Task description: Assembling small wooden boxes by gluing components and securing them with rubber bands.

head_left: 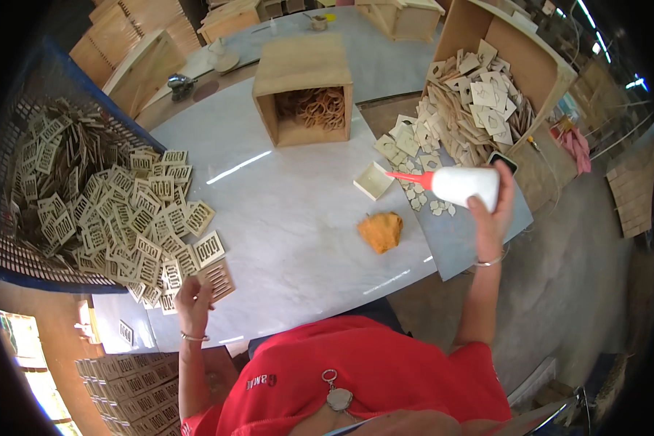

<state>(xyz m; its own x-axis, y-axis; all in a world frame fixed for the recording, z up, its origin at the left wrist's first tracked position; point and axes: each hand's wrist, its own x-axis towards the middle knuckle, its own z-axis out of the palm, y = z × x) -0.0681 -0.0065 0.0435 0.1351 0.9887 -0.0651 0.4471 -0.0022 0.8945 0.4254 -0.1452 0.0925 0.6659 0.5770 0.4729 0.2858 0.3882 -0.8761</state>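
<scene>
My right hand [495, 218] is raised over the right side of the table, wrapped round a white squeeze bottle [463, 187]. The bottle lies sideways in the grip, its red nozzle pointing left above a small cream open box [374, 181]. My left hand [193, 298] is closed, low at the front left, with its fingers at the edge of a brown slotted wooden square [219, 280]. Beside that square is a heap of pale slotted squares [145, 211], spilling from a blue basket [109, 109]. A crumpled orange cloth [381, 232] rests between my hands.
At the table's [269, 218] far middle, a wooden box [301, 65] on its side holds brown rings [320, 109]. Far right, a tipped wooden box [545, 65] spills thin pale pieces [479, 102]. Small cut shapes [439, 208] lie near the bottle. Stacked slotted pieces [134, 389] stand lower left.
</scene>
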